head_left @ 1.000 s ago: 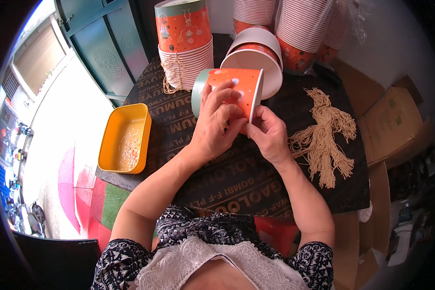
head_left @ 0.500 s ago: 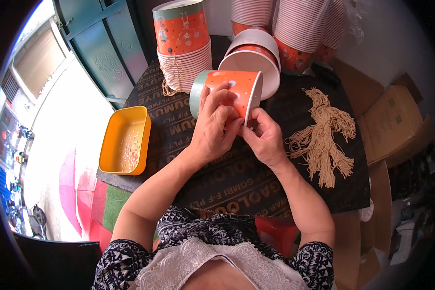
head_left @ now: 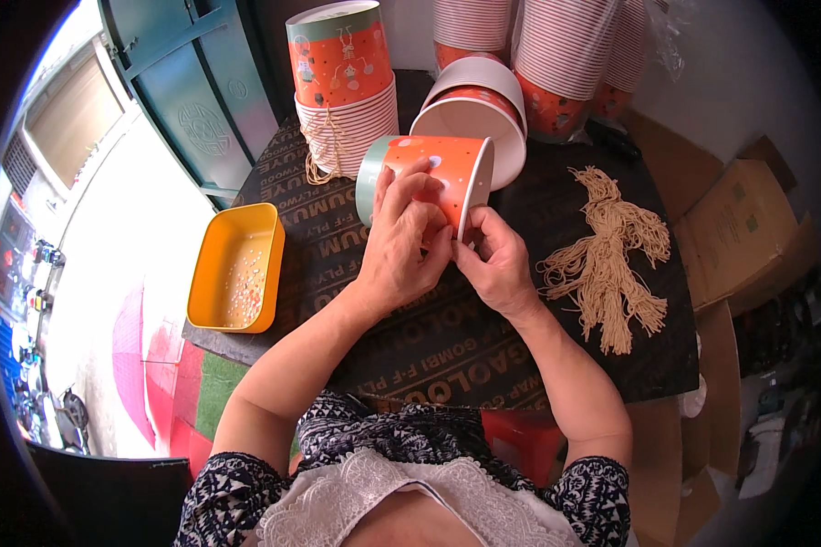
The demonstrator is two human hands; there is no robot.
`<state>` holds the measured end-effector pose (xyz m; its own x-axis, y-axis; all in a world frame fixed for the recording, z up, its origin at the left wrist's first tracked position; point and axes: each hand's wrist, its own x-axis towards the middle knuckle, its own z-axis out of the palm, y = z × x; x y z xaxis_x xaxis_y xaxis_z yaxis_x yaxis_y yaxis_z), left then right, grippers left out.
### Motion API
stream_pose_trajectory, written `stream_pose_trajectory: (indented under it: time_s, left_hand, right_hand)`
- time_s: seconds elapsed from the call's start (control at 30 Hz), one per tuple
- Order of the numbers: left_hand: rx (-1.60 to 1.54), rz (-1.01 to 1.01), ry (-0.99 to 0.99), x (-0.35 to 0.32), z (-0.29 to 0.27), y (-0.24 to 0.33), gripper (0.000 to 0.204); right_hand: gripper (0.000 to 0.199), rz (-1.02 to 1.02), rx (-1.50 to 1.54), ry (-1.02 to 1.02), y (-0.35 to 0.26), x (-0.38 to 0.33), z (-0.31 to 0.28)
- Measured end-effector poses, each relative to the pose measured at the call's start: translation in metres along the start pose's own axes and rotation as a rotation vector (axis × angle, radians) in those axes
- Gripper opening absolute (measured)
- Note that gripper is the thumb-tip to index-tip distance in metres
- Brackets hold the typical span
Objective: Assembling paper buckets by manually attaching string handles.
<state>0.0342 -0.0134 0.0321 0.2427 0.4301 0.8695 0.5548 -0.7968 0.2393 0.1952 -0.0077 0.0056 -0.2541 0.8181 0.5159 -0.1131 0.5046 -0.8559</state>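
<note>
Both hands meet at one paper cup lying on its side on the dark board. Left hand is laid over the cup's wall, fingers spread and curved along it, gripping it from above. Right hand is pinched narrow at the cup's rim, thumb and fingertips pressed together right at the white edge; whether something thin sits between them cannot be told.

The cup is orange with a pale green band round its bottom end and a few white dots on the side. Its open mouth, rimmed in white, faces to the right; the bottom end points left. It lies near the middle of the board, just in front of a second cup, also tipped over, whose white inside faces the camera.

Behind these stand tall stacks of cups and, to the left, a shorter stack with an orange cup on top and a loop of string hanging at its front. A loose bundle of tan strings lies on the board to the right of the hands, well apart from the cup. A yellow tray with small beads in it sits at the board's left edge.
</note>
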Motion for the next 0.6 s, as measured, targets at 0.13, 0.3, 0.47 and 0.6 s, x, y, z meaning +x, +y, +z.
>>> stream_pose_trajectory:
  time_s: [0.13, 0.3, 0.47, 0.6]
  left_hand:
    - [-0.029, -0.004, 0.003, 0.001, 0.000, 0.000, 0.028]
    - [-0.079, 0.007, 0.007, 0.003, -0.001, -0.002, 0.030]
    - [-0.129, 0.010, -0.022, 0.004, -0.002, -0.002, 0.030]
    - [-0.124, 0.027, -0.026, 0.006, 0.000, -0.002, 0.027]
  right_hand:
    - [0.014, 0.016, 0.023, -0.006, -0.001, 0.000, -0.001]
    - [0.017, 0.117, 0.123, -0.021, -0.009, 0.000, -0.002]
    - [0.023, 0.184, 0.204, -0.062, -0.012, 0.000, -0.007]
    - [0.022, 0.154, 0.225, -0.013, -0.010, 0.003, -0.005]
